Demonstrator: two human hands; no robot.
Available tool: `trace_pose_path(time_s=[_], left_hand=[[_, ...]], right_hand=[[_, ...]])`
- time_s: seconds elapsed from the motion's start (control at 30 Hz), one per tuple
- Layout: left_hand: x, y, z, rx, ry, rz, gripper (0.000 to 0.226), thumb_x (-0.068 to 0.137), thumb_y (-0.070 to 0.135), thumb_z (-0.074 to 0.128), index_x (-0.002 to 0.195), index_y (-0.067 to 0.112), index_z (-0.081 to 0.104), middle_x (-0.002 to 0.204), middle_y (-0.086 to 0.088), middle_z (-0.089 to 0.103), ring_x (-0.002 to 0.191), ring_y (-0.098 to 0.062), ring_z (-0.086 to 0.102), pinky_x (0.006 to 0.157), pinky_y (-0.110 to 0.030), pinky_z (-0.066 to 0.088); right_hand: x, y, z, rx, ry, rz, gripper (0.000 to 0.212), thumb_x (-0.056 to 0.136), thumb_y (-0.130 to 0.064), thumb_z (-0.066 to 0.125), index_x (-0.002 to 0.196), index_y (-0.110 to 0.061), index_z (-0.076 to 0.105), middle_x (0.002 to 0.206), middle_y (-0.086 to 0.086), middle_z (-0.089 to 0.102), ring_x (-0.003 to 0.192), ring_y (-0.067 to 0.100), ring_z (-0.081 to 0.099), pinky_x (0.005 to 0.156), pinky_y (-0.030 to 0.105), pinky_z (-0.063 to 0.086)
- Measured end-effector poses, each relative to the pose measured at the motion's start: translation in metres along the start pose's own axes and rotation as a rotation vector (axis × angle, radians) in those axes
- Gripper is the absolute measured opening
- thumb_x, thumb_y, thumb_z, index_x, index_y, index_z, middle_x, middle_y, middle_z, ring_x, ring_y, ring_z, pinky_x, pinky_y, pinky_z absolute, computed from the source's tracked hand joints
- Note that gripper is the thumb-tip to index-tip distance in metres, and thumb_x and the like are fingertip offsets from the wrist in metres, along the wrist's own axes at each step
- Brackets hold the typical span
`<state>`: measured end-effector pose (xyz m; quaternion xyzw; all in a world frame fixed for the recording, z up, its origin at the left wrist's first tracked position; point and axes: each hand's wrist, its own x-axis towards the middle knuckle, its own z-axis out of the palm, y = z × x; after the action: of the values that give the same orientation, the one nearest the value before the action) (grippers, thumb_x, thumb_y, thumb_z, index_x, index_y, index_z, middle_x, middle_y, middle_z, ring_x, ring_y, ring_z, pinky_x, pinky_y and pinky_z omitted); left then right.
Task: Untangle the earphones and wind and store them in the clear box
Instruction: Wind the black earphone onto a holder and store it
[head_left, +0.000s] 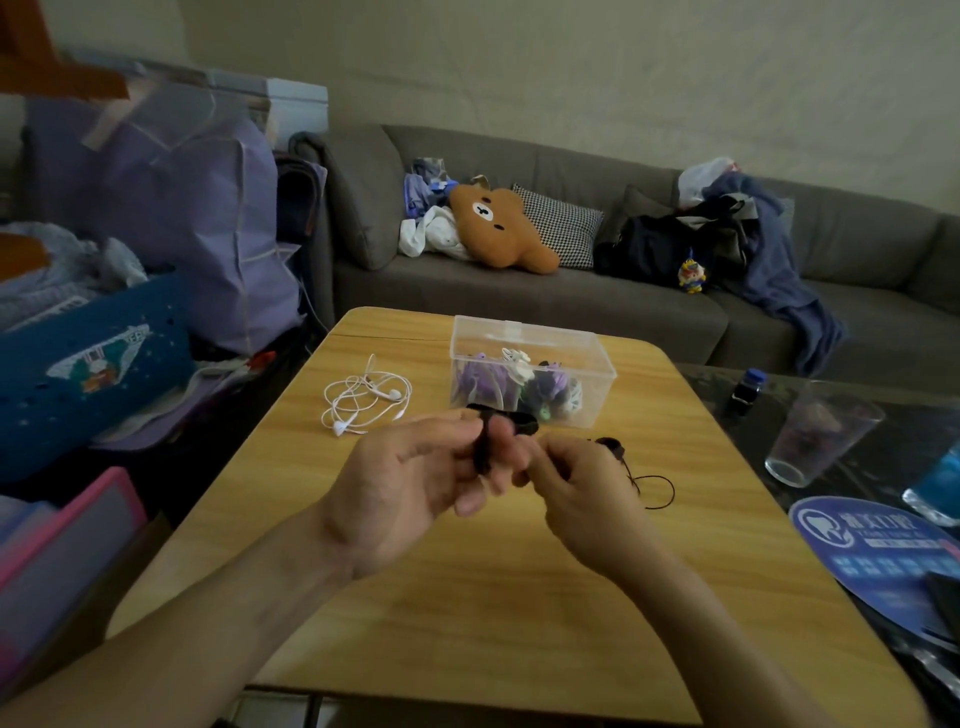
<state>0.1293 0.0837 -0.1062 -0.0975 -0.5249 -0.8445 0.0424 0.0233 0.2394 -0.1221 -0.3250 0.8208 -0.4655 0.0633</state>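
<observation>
Black earphones (485, 441) pinched by both left hand (415, 483) and right hand (576, 493); white earphones (366, 397) lie far-left, clear box (530, 374) beyond.

— What's the room like from where you stand?
— Dim. A plain pale wall (571, 67) runs across at twelve o'clock, with a long grey sofa (571, 296) against it.
— Anything on the sofa?
— A brown bear cushion (501, 228), a checked pillow (563, 226), a dark bag (654, 244) and a blue blanket (779, 275) toward two o'clock.
— And nearer?
— A wooden table (519, 597) at six o'clock, a dark glass-topped table (857, 467) at three, and purple bags (197, 223) piled at ten.
</observation>
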Motion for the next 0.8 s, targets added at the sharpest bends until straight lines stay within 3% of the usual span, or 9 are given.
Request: trace_pose_path(time_s=[0.07, 0.17, 0.27, 0.33, 0.43, 0.5, 0.6, 0.7, 0.8], left_hand=[[0.011, -0.004, -0.006, 0.115, 0.080, 0.007, 0.053, 0.077, 0.027, 0.065, 0.122, -0.001, 0.060, 0.118, -0.019, 0.068, 0.104, -0.028, 0.065, 0.067, -0.029, 0.043], [0.022, -0.014, -0.004, 0.473, 0.275, -0.038, 0.060, 0.066, 0.038, 0.069, 0.122, 0.021, 0.057, 0.115, 0.006, 0.070, 0.130, -0.018, 0.054, 0.087, -0.023, 0.044], [0.008, -0.014, 0.004, 0.775, 0.184, -0.048, 0.076, 0.073, 0.054, 0.065, 0.143, 0.040, 0.038, 0.143, 0.022, 0.047, 0.136, 0.009, 0.034, 0.109, -0.019, 0.032], [-0.002, -0.011, 0.008, 0.986, 0.090, -0.238, 0.085, 0.074, 0.068, 0.057, 0.150, 0.040, 0.028, 0.146, 0.017, 0.040, 0.138, -0.001, 0.025, 0.108, -0.027, 0.029], [0.004, -0.014, 0.007, 1.258, 0.006, -0.351, 0.046, 0.097, 0.062, 0.039, 0.130, 0.032, 0.048, 0.120, 0.010, 0.058, 0.121, -0.010, 0.037, 0.096, -0.030, 0.032], [0.007, -0.013, 0.007, 1.241, 0.114, -0.228, 0.033, 0.102, 0.049, 0.037, 0.112, 0.026, 0.057, 0.102, 0.009, 0.064, 0.106, -0.014, 0.050, 0.091, -0.032, 0.040], [0.010, -0.012, -0.007, 1.156, 0.276, -0.060, 0.022, 0.102, 0.037, 0.049, 0.095, 0.021, 0.063, 0.082, 0.005, 0.068, 0.076, -0.016, 0.062, 0.069, -0.035, 0.051], [0.011, -0.011, -0.014, 1.228, 0.281, 0.006, 0.026, 0.101, 0.033, 0.051, 0.083, 0.017, 0.062, 0.061, 0.005, 0.057, 0.050, -0.009, 0.047, 0.048, -0.027, 0.036], [0.012, -0.010, -0.012, 1.135, 0.357, 0.054, 0.036, 0.100, 0.026, 0.051, 0.068, 0.010, 0.051, 0.052, 0.009, 0.042, 0.048, -0.008, 0.034, 0.047, -0.023, 0.028]], right_hand=[[-0.002, -0.002, 0.008, -0.042, -0.006, -0.022, 0.038, 0.102, -0.043, 0.046, 0.072, -0.026, 0.062, 0.053, -0.021, 0.054, 0.047, 0.003, 0.045, 0.047, 0.019, 0.032], [-0.005, -0.006, 0.014, -0.101, -0.062, -0.046, 0.032, 0.103, -0.036, 0.048, 0.076, -0.027, 0.063, 0.054, -0.015, 0.057, 0.047, 0.004, 0.045, 0.046, 0.021, 0.034], [-0.007, -0.007, 0.015, -0.085, -0.133, -0.111, 0.022, 0.100, -0.030, 0.057, 0.080, -0.024, 0.064, 0.069, 0.002, 0.066, 0.058, 0.016, 0.056, 0.056, 0.034, 0.049], [-0.008, -0.007, 0.010, -0.058, -0.163, -0.159, 0.021, 0.098, -0.027, 0.061, 0.078, -0.024, 0.065, 0.068, 0.001, 0.064, 0.058, 0.018, 0.054, 0.055, 0.032, 0.047], [-0.008, -0.004, 0.000, -0.051, -0.150, -0.158, 0.013, 0.091, -0.027, 0.071, 0.078, -0.025, 0.071, 0.061, 0.001, 0.062, 0.051, 0.008, 0.047, 0.050, 0.025, 0.042], [-0.004, -0.001, -0.011, 0.020, -0.033, -0.124, 0.015, 0.083, -0.037, 0.076, 0.076, -0.023, 0.073, 0.057, 0.007, 0.060, 0.049, 0.013, 0.046, 0.049, 0.031, 0.041], [-0.002, 0.001, -0.025, 0.135, 0.089, -0.069, 0.019, 0.075, -0.040, 0.080, 0.075, -0.022, 0.073, 0.051, 0.003, 0.055, 0.050, 0.018, 0.049, 0.051, 0.031, 0.046], [-0.002, 0.002, -0.029, 0.171, 0.097, -0.041, 0.020, 0.072, -0.038, 0.082, 0.073, -0.020, 0.072, 0.052, -0.002, 0.056, 0.050, 0.016, 0.051, 0.050, 0.027, 0.048], [-0.001, 0.005, -0.028, 0.158, 0.053, 0.032, 0.027, 0.073, -0.043, 0.077, 0.079, -0.017, 0.072, 0.059, 0.002, 0.062, 0.051, 0.011, 0.054, 0.050, 0.022, 0.049]])
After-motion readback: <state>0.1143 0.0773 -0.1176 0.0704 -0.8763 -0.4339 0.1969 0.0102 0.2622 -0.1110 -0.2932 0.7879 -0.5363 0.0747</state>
